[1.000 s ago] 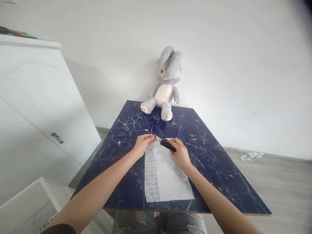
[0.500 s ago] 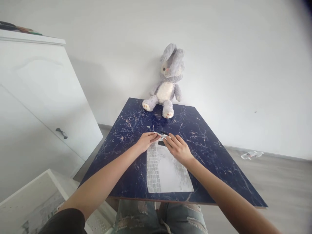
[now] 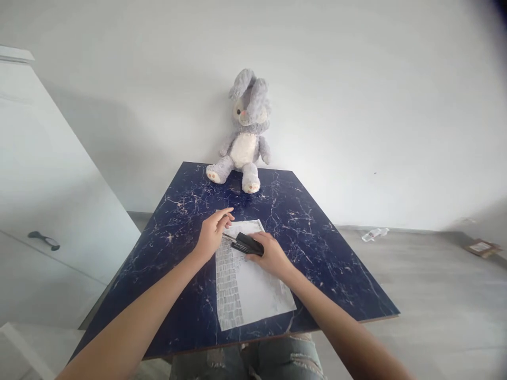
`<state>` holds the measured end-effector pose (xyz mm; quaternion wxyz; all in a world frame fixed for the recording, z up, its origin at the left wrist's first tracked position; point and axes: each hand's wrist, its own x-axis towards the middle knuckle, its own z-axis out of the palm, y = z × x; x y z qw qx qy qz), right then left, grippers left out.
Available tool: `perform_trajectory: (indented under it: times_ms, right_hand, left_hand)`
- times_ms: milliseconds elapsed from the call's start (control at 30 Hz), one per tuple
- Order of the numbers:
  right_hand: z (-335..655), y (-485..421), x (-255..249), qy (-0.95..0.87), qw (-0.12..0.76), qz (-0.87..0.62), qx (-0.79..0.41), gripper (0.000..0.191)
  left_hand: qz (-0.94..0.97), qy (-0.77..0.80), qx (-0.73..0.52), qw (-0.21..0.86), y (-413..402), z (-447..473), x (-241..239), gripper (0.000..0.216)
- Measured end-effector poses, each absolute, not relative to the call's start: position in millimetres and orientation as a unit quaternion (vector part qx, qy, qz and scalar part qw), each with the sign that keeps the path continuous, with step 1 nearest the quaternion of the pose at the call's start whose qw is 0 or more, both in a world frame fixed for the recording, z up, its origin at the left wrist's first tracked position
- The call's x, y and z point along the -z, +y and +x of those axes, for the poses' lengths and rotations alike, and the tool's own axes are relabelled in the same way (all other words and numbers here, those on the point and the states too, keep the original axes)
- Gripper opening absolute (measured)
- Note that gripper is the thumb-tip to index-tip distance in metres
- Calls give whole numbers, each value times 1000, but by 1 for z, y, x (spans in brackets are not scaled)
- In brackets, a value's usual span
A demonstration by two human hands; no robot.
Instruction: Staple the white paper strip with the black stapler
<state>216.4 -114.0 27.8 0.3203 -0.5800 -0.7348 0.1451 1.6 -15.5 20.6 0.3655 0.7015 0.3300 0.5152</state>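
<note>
My right hand (image 3: pixel 270 253) is closed round a black stapler (image 3: pixel 247 244), held just above the upper part of a paper sheet (image 3: pixel 263 295). A thin metal part sticks out from the stapler toward the left. Close to that metal end is my left hand (image 3: pixel 212 235), with its fingers partly stretched out and apart; I see nothing held in it. The sheet lies flat on the dark blue marbled table (image 3: pixel 178 295), with grey brick-like patterning down its left side and a plain white middle. My right hand covers part of its right edge.
A grey plush rabbit (image 3: pixel 243 148) sits at the table's far edge against the wall. To the left stands a white cabinet (image 3: pixel 43 174) with a dark handle. Clear plastic packaging (image 3: pixel 374 234) and a brown item (image 3: pixel 482 247) lie on the floor at right.
My hands have moved apart and nearer to me; the right now grips the stapler, while the left has come off it. The view has turned to the right, and the sheet's top edge shows.
</note>
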Motion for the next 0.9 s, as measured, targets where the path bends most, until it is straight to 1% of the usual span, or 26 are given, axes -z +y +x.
perform_trajectory:
  times_ms: [33, 67, 100, 167, 233, 333, 400, 467, 533, 600, 667, 767, 900]
  right_hand:
    - [219, -110, -36, -751, 328, -560, -120, 54]
    - [221, -103, -45, -767, 342, -535, -95, 58]
    - [222, -96, -54, -784, 356, -502, -78, 56]
    - [219, -79, -64, -825, 371, -421, -62, 42]
    - [209, -63, -66, -860, 366, -353, -39, 34]
    - [194, -49, -60, -882, 348, -318, 8, 35]
    - [193, -43, -54, -882, 353, -311, 12, 36]
    - [209, -35, -48, -857, 390, -337, -10, 30]
    - [243, -23, -41, -809, 426, -404, -36, 21]
    - [294, -8, -28, -758, 417, -500, -31, 17]
    - [351, 6, -11, -693, 390, -606, -1, 17]
    - [421, 22, 16, -633, 368, -682, -12, 18]
    - [454, 28, 37, -618, 348, -705, -6, 20]
  left_hand:
    - [723, 308, -495, 371, -17, 1, -22, 37]
    - [737, 289, -476, 384, -18, 1, -22, 38]
    - [742, 277, -460, 402, -19, 1, -22, 39]
    - [731, 271, -447, 439, -22, 2, -20, 40]
    - [701, 282, -453, 473, -24, 3, -18, 40]
    - [656, 298, -459, 519, -26, 3, -16, 43]
    - [655, 304, -448, 527, -22, -1, -17, 43]
    - [656, 327, -464, 497, -14, -7, -17, 38]
    - [663, 372, -494, 421, 1, -15, -16, 30]
    - [691, 418, -492, 325, 18, -22, -10, 24]
    - [733, 443, -440, 270, 34, -26, 0, 26]
    - [763, 459, -368, 268, 45, -26, 14, 36]
    - [767, 461, -357, 268, 46, -22, 18, 21]
